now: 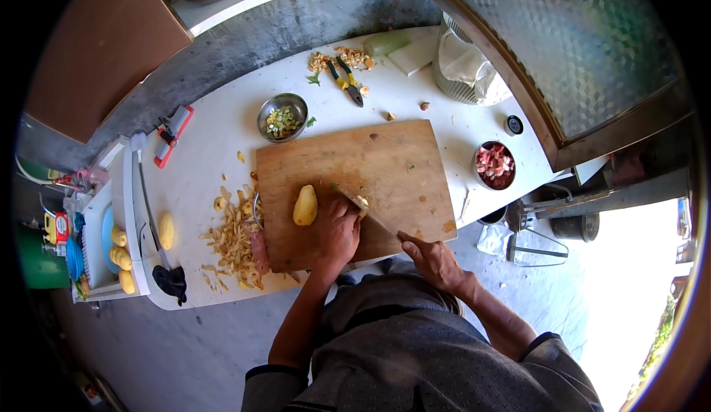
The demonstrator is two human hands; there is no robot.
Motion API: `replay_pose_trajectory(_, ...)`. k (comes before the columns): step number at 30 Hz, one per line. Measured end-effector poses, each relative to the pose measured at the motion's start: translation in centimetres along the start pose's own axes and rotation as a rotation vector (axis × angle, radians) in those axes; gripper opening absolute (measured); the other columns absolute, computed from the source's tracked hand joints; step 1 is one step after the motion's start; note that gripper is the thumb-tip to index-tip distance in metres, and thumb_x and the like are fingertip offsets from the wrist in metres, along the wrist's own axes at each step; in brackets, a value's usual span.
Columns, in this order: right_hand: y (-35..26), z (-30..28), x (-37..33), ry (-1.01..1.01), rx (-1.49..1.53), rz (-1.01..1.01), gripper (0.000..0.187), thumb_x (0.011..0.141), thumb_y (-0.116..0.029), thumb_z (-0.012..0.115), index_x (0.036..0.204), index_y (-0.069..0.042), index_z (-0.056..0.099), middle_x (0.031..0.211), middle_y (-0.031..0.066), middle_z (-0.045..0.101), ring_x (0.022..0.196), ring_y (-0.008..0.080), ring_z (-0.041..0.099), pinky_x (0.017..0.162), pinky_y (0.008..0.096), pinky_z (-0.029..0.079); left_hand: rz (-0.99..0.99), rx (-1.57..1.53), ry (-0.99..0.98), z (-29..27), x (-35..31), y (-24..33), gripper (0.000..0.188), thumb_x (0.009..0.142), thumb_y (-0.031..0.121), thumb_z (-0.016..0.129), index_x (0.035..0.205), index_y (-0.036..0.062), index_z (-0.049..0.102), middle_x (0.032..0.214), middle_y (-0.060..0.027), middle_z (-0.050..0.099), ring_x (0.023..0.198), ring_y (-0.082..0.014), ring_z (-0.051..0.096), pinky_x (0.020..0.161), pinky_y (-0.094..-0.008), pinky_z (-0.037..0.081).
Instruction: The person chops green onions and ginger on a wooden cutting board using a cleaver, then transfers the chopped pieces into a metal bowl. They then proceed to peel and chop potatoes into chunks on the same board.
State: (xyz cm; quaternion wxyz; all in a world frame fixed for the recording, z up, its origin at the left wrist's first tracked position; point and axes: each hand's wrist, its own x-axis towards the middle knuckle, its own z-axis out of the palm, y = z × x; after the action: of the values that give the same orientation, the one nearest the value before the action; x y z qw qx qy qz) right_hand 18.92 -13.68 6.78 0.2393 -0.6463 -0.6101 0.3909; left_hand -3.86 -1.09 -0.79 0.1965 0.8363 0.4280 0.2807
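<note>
A wooden cutting board (392,153) lies on the white table in front of me. My right hand (437,262) is wrapped round the handle of a kitchen knife (379,224), whose blade slants up and left across the board. Close against the blade, my left hand (339,233) has its fingers curled down on the board. At their tips shows a small pale yellow piece (362,202); the rest of it is hidden by the fingers and the blade. A whole peeled potato (305,205) rests on the board to the left of my left hand.
Peelings (235,238) are heaped left of the board. Behind it stand a metal bowl of chopped greens (282,117) and pliers (346,82). A bowl of cut meat (495,165) is at the right. An unpeeled potato (167,230) lies far left, near a sink (96,253).
</note>
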Motion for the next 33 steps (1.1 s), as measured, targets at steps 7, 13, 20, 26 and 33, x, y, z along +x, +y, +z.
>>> replay_pose_trajectory(7, -0.3, -0.1, -0.5, -0.030, 0.014, 0.029, 0.046, 0.115, -0.038, 0.050, 0.143, -0.004, 0.064, 0.100, 0.0325, 0.073, 0.101, 0.0503, 0.072, 0.088, 0.0539, 0.056, 0.007, 0.003, 0.036, 0.2, 0.0, 0.4, 0.025, 0.085, 0.000, 0.071, 0.109, 0.0022, 0.076, 0.113, -0.0149, 0.069, 0.110, -0.0394, 0.064, 0.093, -0.0499, 0.056)
replay_pose_trajectory(13, -1.5, -0.3, 0.9, -0.027, -0.001, 0.059, 0.042, 0.114, -0.036, 0.052, 0.137, -0.004, 0.067, 0.097, 0.0323, 0.073, 0.099, 0.0516, 0.071, 0.086, 0.0556, 0.055, -0.003, 0.011, 0.016, 0.3, 0.0, 0.3, 0.026, 0.086, -0.001, 0.070, 0.111, 0.0018, 0.075, 0.116, -0.0138, 0.069, 0.112, -0.0387, 0.063, 0.092, -0.0498, 0.056)
replay_pose_trajectory(20, 0.1, 0.5, 1.0, 0.082, 0.005, -0.062, 0.040, 0.114, -0.034, 0.053, 0.135, -0.004, 0.068, 0.096, 0.0311, 0.073, 0.094, 0.0511, 0.072, 0.081, 0.0554, 0.056, -0.040, 0.016, -0.015, 0.0, -0.2, 0.7, 0.025, 0.088, 0.000, 0.071, 0.113, 0.0016, 0.073, 0.117, -0.0149, 0.068, 0.113, -0.0403, 0.062, 0.093, -0.0506, 0.054)
replay_pose_trajectory(26, -1.3, -1.5, -1.4, -0.085, -0.034, 0.083, 0.045, 0.115, -0.037, 0.050, 0.140, -0.004, 0.066, 0.089, 0.0314, 0.073, 0.089, 0.0496, 0.072, 0.081, 0.0533, 0.057, -0.079, -0.073, 0.051, 0.4, -0.8, 0.6, 0.025, 0.092, 0.001, 0.071, 0.117, 0.0014, 0.073, 0.118, -0.0166, 0.067, 0.112, -0.0419, 0.062, 0.097, -0.0495, 0.053)
replay_pose_trajectory(33, -0.9, -1.1, -0.9, -0.070, -0.032, 0.067, 0.044, 0.115, -0.036, 0.050, 0.141, -0.004, 0.065, 0.089, 0.0304, 0.072, 0.091, 0.0501, 0.072, 0.079, 0.0547, 0.057, -0.066, -0.070, 0.033, 0.1, -0.5, 0.8, 0.025, 0.091, 0.002, 0.072, 0.115, 0.0006, 0.073, 0.120, -0.0155, 0.067, 0.116, -0.0410, 0.062, 0.099, -0.0488, 0.053)
